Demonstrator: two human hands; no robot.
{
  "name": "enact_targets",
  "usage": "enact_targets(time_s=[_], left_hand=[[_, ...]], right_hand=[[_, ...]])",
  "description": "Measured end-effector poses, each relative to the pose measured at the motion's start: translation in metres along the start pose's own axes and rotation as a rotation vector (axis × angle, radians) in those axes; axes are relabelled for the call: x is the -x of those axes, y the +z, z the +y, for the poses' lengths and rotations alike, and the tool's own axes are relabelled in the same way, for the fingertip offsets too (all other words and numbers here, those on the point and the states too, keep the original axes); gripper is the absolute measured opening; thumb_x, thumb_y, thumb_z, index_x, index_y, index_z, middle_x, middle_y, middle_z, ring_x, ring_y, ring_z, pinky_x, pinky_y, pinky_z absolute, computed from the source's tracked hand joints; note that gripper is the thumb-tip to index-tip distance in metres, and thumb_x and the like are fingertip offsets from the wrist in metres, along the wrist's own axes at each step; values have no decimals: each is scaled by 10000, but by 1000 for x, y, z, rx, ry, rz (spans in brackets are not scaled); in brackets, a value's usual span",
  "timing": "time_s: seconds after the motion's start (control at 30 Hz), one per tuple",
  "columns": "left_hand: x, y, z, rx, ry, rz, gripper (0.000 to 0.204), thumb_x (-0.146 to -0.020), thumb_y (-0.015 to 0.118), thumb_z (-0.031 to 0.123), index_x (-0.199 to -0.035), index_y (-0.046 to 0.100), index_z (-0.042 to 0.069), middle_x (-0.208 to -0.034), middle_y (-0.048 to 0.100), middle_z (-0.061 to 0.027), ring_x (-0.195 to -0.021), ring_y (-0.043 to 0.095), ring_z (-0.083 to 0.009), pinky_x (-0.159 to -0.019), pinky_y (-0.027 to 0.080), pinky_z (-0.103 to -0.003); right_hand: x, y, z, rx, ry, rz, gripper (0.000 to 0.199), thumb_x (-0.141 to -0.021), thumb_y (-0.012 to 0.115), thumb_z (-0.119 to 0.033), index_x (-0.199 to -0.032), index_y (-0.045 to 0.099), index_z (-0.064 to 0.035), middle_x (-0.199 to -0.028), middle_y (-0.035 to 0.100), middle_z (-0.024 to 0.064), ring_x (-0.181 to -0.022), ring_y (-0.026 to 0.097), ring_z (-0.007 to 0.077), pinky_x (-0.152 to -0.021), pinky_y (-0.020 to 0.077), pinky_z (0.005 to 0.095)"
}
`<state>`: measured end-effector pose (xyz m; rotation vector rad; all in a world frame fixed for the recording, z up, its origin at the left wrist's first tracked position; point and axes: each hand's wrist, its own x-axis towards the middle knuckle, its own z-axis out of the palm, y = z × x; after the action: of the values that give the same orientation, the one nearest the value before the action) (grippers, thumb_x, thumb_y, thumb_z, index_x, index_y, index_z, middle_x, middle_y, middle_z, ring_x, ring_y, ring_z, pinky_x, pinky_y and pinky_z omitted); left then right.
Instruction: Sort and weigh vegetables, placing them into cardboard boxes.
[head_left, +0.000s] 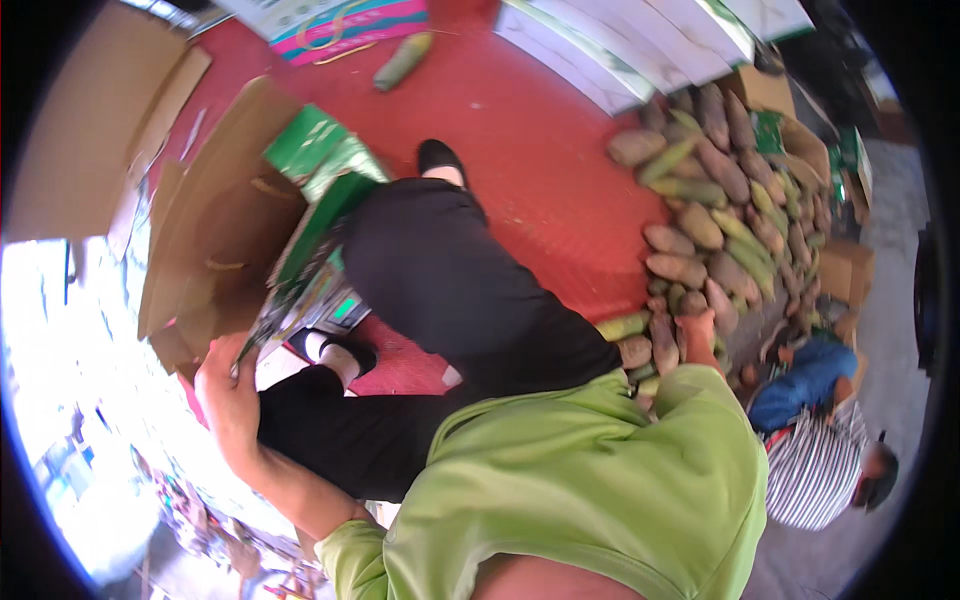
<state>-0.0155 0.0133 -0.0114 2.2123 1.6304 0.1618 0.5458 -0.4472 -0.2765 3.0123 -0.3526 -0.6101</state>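
My left hand (226,385) is closed on the near rim of an open cardboard box (215,230), brown inside with green and white outer flaps. The box stands tilted beside my left leg, and its bottom is hidden. Far to the right, my right hand (696,326) reaches into a heap of brown, sweet-potato-like roots (675,268) mixed with long green vegetables (740,228). It touches the heap's near edge; its fingers are too small and partly hidden to show whether they grip a root.
A digital scale (345,308) with a lit green display sits between the box and my legs. One green vegetable (402,62) lies on the red floor (530,140). White cartons (600,50) stand at the back. A person in striped clothing (815,470) is at right, beyond the heap.
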Motion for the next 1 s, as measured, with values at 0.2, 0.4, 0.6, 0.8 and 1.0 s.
enact_targets(time_s=[0.2, 0.4, 0.6, 0.8, 1.0], left_hand=[[4, -9, 15, 27, 30, 15, 190, -777, 623, 2, -947, 698, 45, -865, 650, -131, -841, 627, -327, -744, 485, -376], [9, -8, 13, 16, 22, 26, 155, -796, 624, 60, -928, 705, 68, -834, 641, -113, -833, 624, -323, -719, 495, -411], [15, -6, 7, -19, 98, 15, 169, -805, 598, 54, -938, 694, 93, -832, 641, -79, -837, 628, -300, -708, 513, -416], [13, -11, 9, -9, 82, -24, 180, -787, 600, 25, -935, 695, 58, -861, 656, -116, -840, 628, -326, -718, 506, -417], [16, -16, 7, 1, 73, -30, 207, -767, 586, 7, -937, 695, 53, -845, 644, -115, -835, 624, -329, -710, 504, -428]], right_hand=[[30, 6, -76, 7, -354, -49, 844, -585, 853, -131, -1300, 417, -25, -1238, 584, 224, -1177, 554, 363, -985, 450, 432], [100, -33, -233, -338, -1099, -234, 792, -590, 808, -41, -1293, 443, -9, -1174, 604, 198, -1082, 592, 297, -908, 474, 387], [272, -139, -379, -465, -1460, -339, 771, -631, 796, -10, -1318, 444, -4, -1191, 588, 118, -1121, 561, 222, -954, 454, 351], [430, -210, -429, -579, -1993, -550, 775, -635, 814, -66, -1325, 461, -50, -1198, 584, 75, -1116, 569, 208, -957, 458, 359], [548, -172, -453, -322, -2353, -882, 656, -635, 804, -85, -1211, 500, -3, -1093, 619, 170, -1036, 611, 283, -911, 487, 354]])
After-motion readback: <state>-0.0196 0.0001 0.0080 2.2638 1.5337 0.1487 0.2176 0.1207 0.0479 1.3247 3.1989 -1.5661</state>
